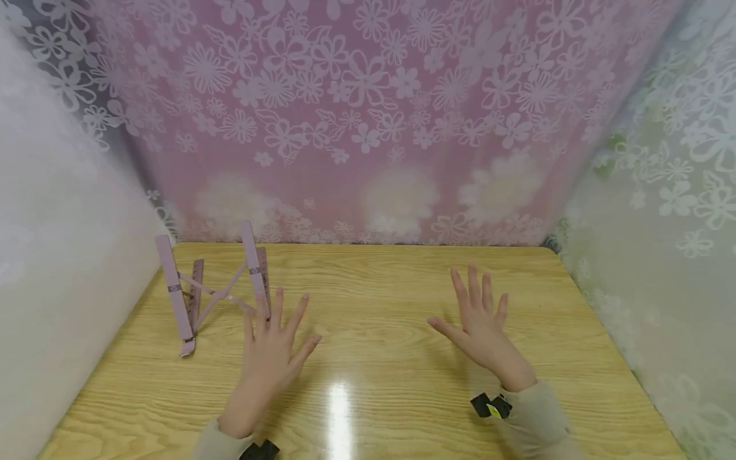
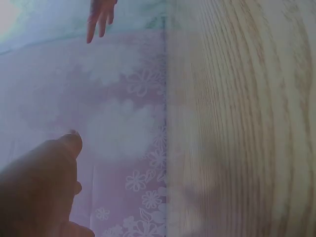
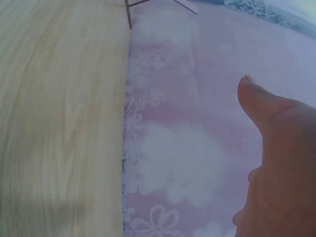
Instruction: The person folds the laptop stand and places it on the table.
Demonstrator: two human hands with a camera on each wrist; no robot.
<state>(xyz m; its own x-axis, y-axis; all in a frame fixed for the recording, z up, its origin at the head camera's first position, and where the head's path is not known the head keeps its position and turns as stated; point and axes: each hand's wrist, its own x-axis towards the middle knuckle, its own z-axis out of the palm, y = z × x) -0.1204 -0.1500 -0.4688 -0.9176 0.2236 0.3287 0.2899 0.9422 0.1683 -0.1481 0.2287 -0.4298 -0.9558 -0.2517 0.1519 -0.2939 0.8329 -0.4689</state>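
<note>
A pinkish-purple folding laptop stand [image 1: 175, 287] stands opened out on the left of the table, its two long arms joined by crossing struts. My left hand [image 1: 273, 358] is held with fingers spread and straight, and its fingertips overlap the stand's right arm in the head view. Across from it, my right hand [image 1: 480, 332] is also spread wide, thumb pointing inward, holding nothing. In the left wrist view the left thumb [image 2: 71, 143] shows large, while part of the right hand [image 2: 102, 17] appears at the top. Thin bars of the stand [image 3: 129, 17] peek in at the top of the right wrist view.
The wood-grain table [image 1: 379, 287] backs onto a pink floral curtain [image 1: 356, 128]. Pale sheets [image 1: 63, 223] hang along the left side, with a flowered one [image 1: 661, 255] on the right. Small dark devices [image 1: 490, 406] sit at both wrists. A bright reflection lies on the near tabletop.
</note>
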